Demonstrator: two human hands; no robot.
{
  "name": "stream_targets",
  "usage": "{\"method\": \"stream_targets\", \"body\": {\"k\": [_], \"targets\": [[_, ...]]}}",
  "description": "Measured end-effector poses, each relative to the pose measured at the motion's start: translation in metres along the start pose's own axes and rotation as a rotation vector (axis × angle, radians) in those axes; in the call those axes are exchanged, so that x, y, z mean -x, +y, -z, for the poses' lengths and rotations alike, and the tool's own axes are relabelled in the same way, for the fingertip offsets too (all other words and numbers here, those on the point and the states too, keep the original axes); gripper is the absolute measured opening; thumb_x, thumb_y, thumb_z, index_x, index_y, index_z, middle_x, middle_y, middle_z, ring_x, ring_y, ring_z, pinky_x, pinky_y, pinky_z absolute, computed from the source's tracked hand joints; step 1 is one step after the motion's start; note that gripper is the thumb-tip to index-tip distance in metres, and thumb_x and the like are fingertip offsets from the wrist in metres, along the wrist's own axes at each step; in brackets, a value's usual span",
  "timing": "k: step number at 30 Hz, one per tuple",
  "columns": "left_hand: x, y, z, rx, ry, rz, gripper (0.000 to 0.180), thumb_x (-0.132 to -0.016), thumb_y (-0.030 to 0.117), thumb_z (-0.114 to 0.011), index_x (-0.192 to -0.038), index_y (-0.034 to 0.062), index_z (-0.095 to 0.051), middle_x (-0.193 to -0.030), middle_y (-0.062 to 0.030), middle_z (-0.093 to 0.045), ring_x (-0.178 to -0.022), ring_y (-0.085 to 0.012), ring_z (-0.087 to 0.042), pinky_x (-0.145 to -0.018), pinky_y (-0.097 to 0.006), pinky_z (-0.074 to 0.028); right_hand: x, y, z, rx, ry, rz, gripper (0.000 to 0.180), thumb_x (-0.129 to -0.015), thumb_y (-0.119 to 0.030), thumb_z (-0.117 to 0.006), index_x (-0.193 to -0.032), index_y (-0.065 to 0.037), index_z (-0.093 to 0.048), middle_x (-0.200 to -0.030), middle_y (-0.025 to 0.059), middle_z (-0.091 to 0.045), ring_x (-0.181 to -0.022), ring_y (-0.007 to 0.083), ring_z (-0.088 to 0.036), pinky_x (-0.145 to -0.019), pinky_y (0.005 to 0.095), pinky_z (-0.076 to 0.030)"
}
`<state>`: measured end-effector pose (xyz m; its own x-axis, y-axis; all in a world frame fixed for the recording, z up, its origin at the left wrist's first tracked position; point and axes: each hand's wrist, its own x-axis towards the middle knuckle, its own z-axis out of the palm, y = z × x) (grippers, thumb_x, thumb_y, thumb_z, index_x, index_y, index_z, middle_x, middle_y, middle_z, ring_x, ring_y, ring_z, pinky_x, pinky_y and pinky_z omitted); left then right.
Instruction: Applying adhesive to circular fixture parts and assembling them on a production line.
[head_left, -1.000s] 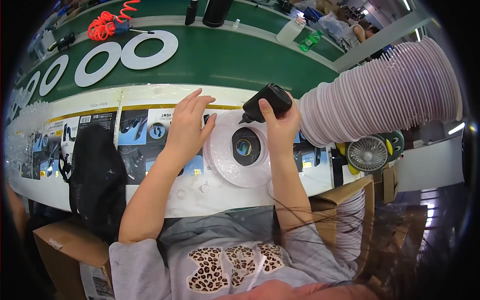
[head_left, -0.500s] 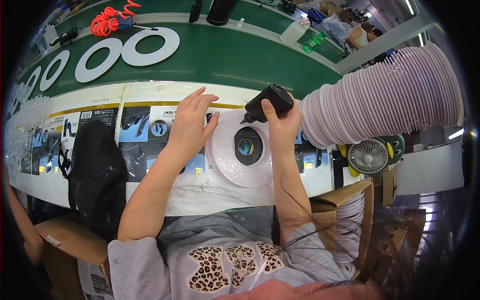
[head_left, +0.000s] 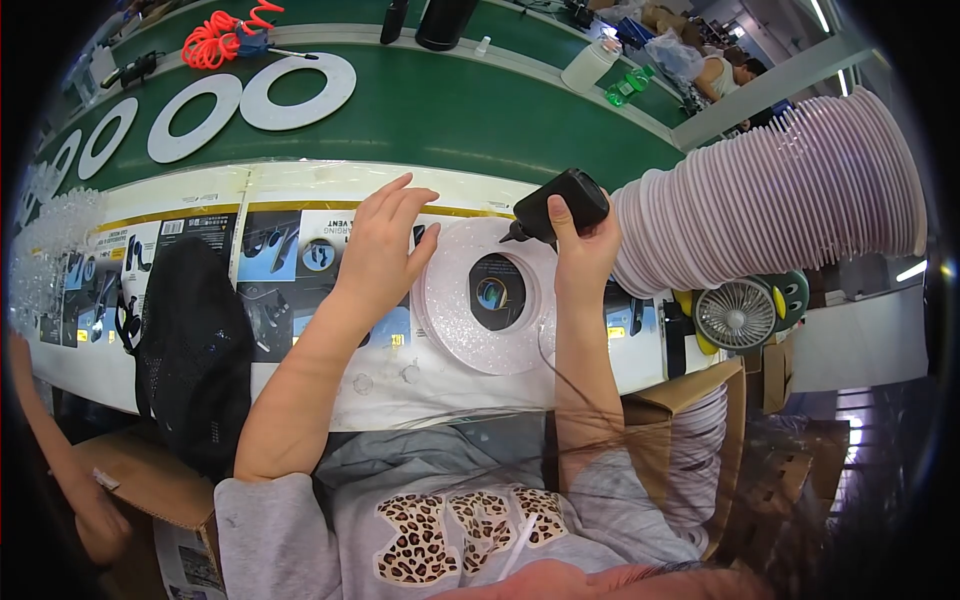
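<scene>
A pale, speckled flat ring [head_left: 452, 325] lies on the printed sheet in front of me, apparently on top of another ring. My right hand [head_left: 586, 245] grips a black squeeze bottle [head_left: 562, 207], tilted so its thin nozzle points down and left at the ring's far side. Whether the tip touches the surface I cannot tell. At the ring's left edge, my left hand [head_left: 385, 245] hovers or rests with fingers apart, holding nothing. Through the ring's hole the dark print of the sheet shows.
To the right lies a long stack of pale rings [head_left: 760, 200], beside a small fan [head_left: 735, 311]. Several white rings [head_left: 196, 118] sit on the green surface [head_left: 430, 120] beyond. A black bag-like item [head_left: 195, 350] lies left; a carton [head_left: 690, 400] of rings stands low right.
My right hand has shifted right with the bottle, its nozzle following along the ring's far side. My left hand stays put. The far white rings have slid slightly left; another person's arm moved at left.
</scene>
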<state>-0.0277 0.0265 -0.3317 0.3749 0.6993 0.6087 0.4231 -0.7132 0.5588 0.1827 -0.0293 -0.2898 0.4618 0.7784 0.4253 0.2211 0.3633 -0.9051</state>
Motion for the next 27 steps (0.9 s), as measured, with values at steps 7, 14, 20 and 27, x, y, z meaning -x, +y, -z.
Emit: {"method": "stream_targets", "body": {"k": [7,14,20,27], "targets": [[0.0,0.0,0.0,-0.006,0.01,0.004,0.03,-0.081,0.012,-0.065,-0.109,0.005,-0.057,-0.11,-0.0131,-0.06,-0.122,-0.0308,-0.048,-0.1,-0.042,-0.037,-0.001,0.001,-0.005,-0.008,-0.016,0.005,0.038,-0.081,-0.019,-0.077,-0.105,0.002,-0.056,-0.092,0.0053,-0.062,-0.085,0.0112,-0.058,-0.079,0.0235,-0.047],[0.0,0.001,0.002,-0.013,0.002,0.012,0.031,-0.081,0.011,-0.065,-0.11,0.0055,-0.057,-0.111,-0.0125,-0.06,-0.123,-0.0302,-0.047,-0.1,-0.042,-0.036,-0.001,0.002,-0.005,-0.005,-0.03,0.004,0.037,-0.081,-0.019,-0.077,-0.104,0.002,-0.056,-0.091,0.0052,-0.062,-0.084,0.0107,-0.058,-0.078,0.023,-0.047],[0.0,0.002,0.002,-0.013,0.004,-0.001,0.03,-0.081,0.011,-0.065,-0.11,0.0054,-0.057,-0.11,-0.0119,-0.06,-0.123,-0.0307,-0.047,-0.1,-0.042,-0.036,-0.003,0.001,-0.003,0.025,-0.023,-0.008,0.04,-0.08,-0.022,-0.077,-0.105,0.002,-0.057,-0.093,0.0058,-0.062,-0.084,0.011,-0.058,-0.079,0.0231,-0.047],[0.0,0.001,0.001,-0.005,0.011,-0.007,0.03,-0.081,0.011,-0.065,-0.109,0.0051,-0.057,-0.11,-0.0123,-0.06,-0.122,-0.031,-0.047,-0.099,-0.042,-0.037,-0.016,-0.005,-0.017,-0.032,0.0,-0.002,0.034,-0.082,-0.017,-0.075,-0.105,0.001,-0.056,-0.095,0.0053,-0.061,-0.087,0.012,-0.058,-0.08,0.024,-0.047]]}}
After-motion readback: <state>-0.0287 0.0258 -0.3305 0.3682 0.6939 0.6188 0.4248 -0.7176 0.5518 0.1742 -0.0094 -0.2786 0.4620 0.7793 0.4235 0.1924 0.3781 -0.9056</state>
